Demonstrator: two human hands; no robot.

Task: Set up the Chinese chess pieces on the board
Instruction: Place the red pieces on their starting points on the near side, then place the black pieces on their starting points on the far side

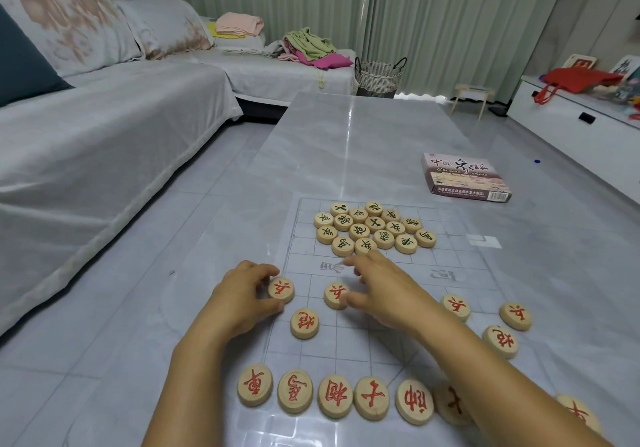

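1. Gripped, at the far left, a red soldier piece (281,289) with the left hand (242,296), thumb and fingers curled round its rim at the board (450,263) edge.
2. Touched a second soldier piece (336,294) with the right hand (384,296), thumb against its right edge and fingers bent above. Could not tell whether it was truly pinched.
3. Judged the step as seating the red soldier row, with the red back row (335,396) already lined up nearest.
4. Probably called next for nudging both discs onto line crossings, then sorting the dark-lettered heap (374,228).
5. Looked like thick pale wooden discs with carved, painted characters. Appeared a thin clear gridded film for the board, likely slippery on the glossy marbled tabletop (363,141).
6. Lay farthest right: a flat cardboard box (465,178).
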